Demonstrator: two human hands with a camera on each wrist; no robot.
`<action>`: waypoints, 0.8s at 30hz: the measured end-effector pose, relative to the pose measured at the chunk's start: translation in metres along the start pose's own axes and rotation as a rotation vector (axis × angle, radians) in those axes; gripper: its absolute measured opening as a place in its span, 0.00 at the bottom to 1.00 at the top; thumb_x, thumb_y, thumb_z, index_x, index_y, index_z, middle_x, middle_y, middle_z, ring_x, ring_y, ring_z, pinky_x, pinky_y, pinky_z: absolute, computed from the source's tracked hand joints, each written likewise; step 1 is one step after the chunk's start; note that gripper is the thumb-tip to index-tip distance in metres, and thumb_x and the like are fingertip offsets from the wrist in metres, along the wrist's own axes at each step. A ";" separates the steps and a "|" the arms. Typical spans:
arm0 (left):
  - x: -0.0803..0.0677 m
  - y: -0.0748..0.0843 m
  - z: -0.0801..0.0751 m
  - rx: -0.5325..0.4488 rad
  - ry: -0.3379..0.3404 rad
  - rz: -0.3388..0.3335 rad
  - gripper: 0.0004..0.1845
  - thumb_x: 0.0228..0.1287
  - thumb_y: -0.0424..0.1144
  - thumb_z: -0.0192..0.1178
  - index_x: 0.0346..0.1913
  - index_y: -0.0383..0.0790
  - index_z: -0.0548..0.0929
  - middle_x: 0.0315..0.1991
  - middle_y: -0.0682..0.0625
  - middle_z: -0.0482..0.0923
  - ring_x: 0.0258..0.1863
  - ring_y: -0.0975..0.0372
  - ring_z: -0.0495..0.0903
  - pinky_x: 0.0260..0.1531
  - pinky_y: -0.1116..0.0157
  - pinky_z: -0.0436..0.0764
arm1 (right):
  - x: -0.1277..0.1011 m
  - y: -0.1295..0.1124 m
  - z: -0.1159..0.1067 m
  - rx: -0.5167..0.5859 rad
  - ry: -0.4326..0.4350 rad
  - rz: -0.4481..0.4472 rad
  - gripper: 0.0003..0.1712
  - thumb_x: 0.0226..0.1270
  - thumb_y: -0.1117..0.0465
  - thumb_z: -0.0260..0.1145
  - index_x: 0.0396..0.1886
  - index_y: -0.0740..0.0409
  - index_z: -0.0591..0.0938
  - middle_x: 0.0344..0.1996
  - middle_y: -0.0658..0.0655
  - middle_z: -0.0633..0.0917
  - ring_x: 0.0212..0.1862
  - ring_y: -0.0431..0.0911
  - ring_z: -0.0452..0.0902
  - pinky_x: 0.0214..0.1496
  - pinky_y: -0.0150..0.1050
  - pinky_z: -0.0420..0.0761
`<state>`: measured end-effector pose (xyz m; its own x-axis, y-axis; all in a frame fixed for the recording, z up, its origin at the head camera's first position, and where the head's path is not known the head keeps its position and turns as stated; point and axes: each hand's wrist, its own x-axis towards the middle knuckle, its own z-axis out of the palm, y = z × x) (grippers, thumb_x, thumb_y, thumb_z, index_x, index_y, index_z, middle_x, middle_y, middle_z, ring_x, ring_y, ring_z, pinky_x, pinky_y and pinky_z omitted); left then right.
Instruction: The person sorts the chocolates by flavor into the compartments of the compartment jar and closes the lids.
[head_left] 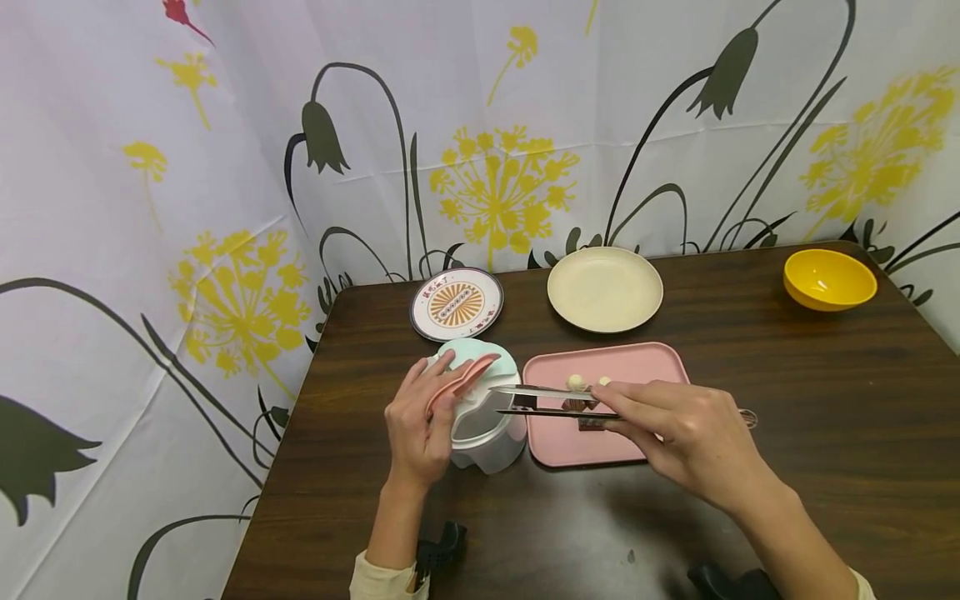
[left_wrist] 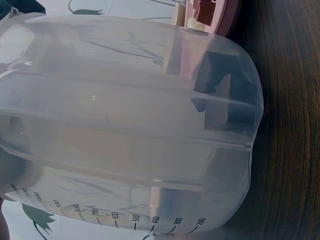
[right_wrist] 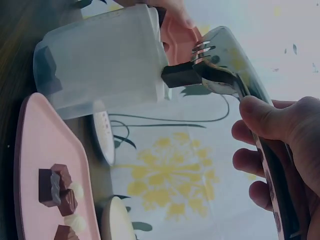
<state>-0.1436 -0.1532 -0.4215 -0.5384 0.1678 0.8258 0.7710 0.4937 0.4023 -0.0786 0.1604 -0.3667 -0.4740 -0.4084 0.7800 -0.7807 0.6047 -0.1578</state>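
Gripping metal tongs [head_left: 555, 402], right hand [head_left: 686, 437] holds a brown chocolate piece [right_wrist: 181, 75] at the jug's [head_left: 486, 421] mouth, left hand [head_left: 420, 425] curled round the jug — pink lid flap [head_left: 461, 379] lifted — pink tray [head_left: 600, 367] just beside with more pieces, all on a dark wooden table [head_left: 787, 400].

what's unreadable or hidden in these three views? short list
- Container contents: the head view is too oblique to see inside; in the left wrist view the frosted wall blurs everything.
- Left hand: absent from its own wrist view, which the container fills.
- Tongs handle end: hidden under the right hand in the head view and cut off at the bottom edge of the right wrist view.
- Printing on the patterned plate: too small.
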 end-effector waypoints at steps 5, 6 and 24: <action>-0.001 0.000 0.000 -0.001 0.002 -0.009 0.19 0.66 0.40 0.47 0.47 0.36 0.87 0.46 0.46 0.86 0.52 0.49 0.82 0.60 0.44 0.70 | -0.002 0.003 0.003 0.016 -0.033 0.024 0.23 0.76 0.44 0.52 0.50 0.51 0.88 0.39 0.46 0.89 0.33 0.40 0.85 0.25 0.36 0.78; -0.001 0.000 0.000 -0.005 0.003 -0.014 0.19 0.66 0.40 0.48 0.47 0.36 0.87 0.46 0.46 0.86 0.52 0.49 0.82 0.59 0.43 0.69 | -0.003 0.004 0.004 0.020 -0.043 0.031 0.23 0.76 0.45 0.52 0.50 0.51 0.88 0.39 0.47 0.89 0.33 0.40 0.85 0.24 0.36 0.78; -0.001 0.000 0.000 -0.010 -0.005 -0.022 0.20 0.67 0.41 0.47 0.49 0.36 0.87 0.47 0.44 0.85 0.53 0.49 0.82 0.62 0.47 0.68 | -0.056 0.021 -0.006 -0.038 -0.431 0.372 0.27 0.46 0.55 0.80 0.51 0.45 0.87 0.27 0.34 0.83 0.22 0.26 0.69 0.19 0.31 0.66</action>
<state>-0.1431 -0.1535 -0.4220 -0.5571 0.1609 0.8147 0.7622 0.4886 0.4247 -0.0666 0.2001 -0.4101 -0.8436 -0.4009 0.3572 -0.5183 0.7818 -0.3467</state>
